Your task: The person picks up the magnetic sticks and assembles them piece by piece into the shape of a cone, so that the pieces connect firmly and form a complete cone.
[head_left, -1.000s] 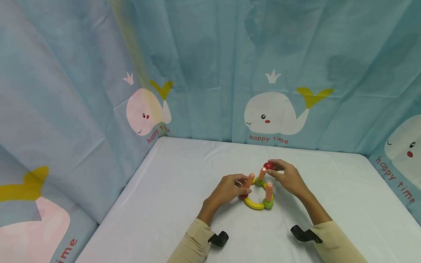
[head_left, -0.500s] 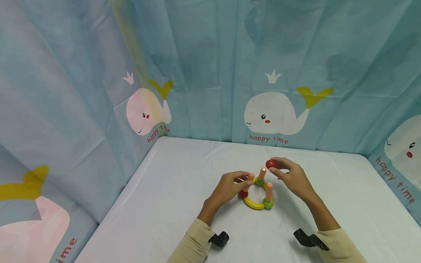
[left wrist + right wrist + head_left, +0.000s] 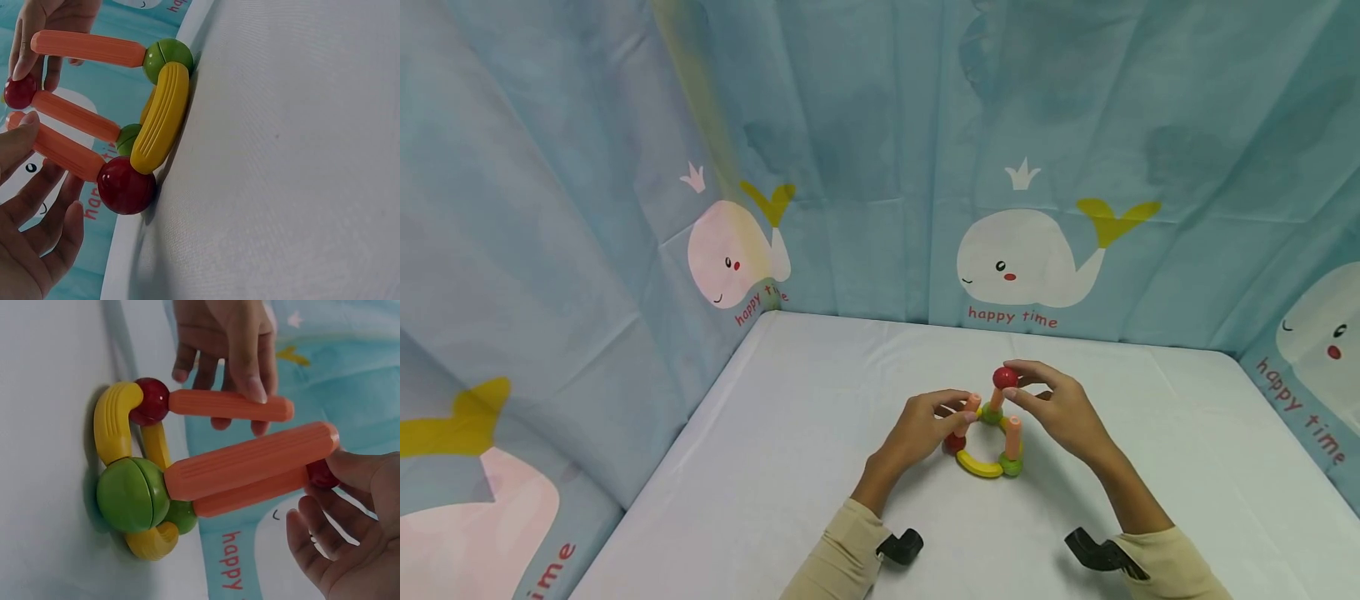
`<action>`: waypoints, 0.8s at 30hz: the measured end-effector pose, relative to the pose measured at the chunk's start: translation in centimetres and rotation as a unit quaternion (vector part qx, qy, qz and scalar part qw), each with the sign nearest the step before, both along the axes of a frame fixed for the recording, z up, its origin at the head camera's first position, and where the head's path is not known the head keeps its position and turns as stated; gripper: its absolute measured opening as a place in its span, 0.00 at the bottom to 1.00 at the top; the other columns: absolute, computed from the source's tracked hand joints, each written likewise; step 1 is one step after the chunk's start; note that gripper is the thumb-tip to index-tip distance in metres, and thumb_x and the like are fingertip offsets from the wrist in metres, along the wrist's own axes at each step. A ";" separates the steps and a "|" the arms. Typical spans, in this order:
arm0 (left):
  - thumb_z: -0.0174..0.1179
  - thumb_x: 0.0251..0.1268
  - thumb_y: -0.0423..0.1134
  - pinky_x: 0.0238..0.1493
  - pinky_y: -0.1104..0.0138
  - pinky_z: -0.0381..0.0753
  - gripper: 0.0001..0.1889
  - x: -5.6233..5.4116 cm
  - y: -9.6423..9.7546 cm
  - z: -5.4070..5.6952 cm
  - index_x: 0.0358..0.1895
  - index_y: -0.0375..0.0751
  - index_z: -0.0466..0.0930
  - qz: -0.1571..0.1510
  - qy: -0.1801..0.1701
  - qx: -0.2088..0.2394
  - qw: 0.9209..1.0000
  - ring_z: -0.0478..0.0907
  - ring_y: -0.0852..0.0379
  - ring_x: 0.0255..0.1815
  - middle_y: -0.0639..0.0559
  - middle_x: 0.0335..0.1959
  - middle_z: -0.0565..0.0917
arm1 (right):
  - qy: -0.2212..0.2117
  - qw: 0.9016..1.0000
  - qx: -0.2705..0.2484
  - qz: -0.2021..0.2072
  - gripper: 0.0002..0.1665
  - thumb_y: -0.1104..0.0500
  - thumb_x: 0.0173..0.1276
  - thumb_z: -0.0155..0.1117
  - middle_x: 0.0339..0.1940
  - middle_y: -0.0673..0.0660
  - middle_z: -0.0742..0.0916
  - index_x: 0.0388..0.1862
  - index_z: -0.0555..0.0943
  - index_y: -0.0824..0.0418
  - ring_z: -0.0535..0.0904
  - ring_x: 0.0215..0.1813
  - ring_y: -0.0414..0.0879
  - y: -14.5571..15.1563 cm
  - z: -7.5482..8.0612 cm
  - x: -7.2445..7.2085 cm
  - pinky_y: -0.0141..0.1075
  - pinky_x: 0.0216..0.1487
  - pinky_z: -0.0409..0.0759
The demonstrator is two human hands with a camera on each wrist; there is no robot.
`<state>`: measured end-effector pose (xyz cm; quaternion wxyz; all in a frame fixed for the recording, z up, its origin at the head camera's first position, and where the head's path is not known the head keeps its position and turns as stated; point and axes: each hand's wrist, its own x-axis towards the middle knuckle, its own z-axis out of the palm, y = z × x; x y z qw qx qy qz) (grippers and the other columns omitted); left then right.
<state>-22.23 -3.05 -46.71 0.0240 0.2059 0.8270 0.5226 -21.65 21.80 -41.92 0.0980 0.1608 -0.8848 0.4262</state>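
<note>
A toy frame stands on the white table: yellow curved pieces (image 3: 980, 467) link balls into a ring, and three orange rods rise from them. With thumb and fingers, my left hand (image 3: 921, 427) pinches the left rod (image 3: 67, 153) near its top, above a red ball (image 3: 127, 185). My right hand (image 3: 1062, 410) pinches another red ball (image 3: 1005, 377) at the top of the far rod (image 3: 78, 114); whether that ball is seated there I cannot tell. Below this rod sits a green ball (image 3: 992, 414). The near right rod (image 3: 1013, 438) stands on a second green ball (image 3: 128, 494), untouched.
White cloth (image 3: 820, 375) covers the table around the toy. Blue curtains (image 3: 865, 150) printed with whales hang along the back and sides. A black wrist mount (image 3: 901, 546) sits at the left sleeve, another black mount (image 3: 1101, 552) at the right.
My right hand first drew the red ball slightly right and up, then brought it left onto the far rod's top. My left hand shifted its fingers up the left rod, uncovering its red ball.
</note>
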 end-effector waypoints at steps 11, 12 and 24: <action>0.64 0.76 0.55 0.55 0.63 0.86 0.22 0.1 0.1 0.2 0.67 0.55 0.84 -0.007 0.009 0.002 1.000 0.86 0.55 0.54 0.54 0.58 0.89 | -0.011 1.000 -0.004 0.010 0.27 0.52 0.76 0.71 0.60 0.55 0.89 0.71 0.80 0.54 0.83 0.61 0.52 -0.6 0.0 0.1 0.31 0.52 0.84; 0.64 0.77 0.55 0.55 0.63 0.86 0.22 0.1 0.1 0.2 0.67 0.55 0.84 -0.007 0.010 0.002 1.000 0.86 0.55 0.54 0.54 0.58 0.89 | -0.011 1.000 -0.006 0.011 0.27 0.53 0.76 0.72 0.60 0.55 0.89 0.71 0.80 0.54 0.83 0.61 0.52 -0.7 0.0 0.1 0.31 0.52 0.84; 0.64 0.76 0.55 0.52 0.65 0.85 0.22 0.1 0.3 -0.1 0.68 0.57 0.84 0.000 0.009 0.008 1.000 0.85 0.52 0.53 0.54 0.56 0.88 | -0.017 0.999 -0.022 0.028 0.28 0.50 0.74 0.73 0.58 0.51 0.89 0.70 0.81 0.55 0.83 0.58 0.48 -1.5 -0.2 0.5 0.33 0.51 0.85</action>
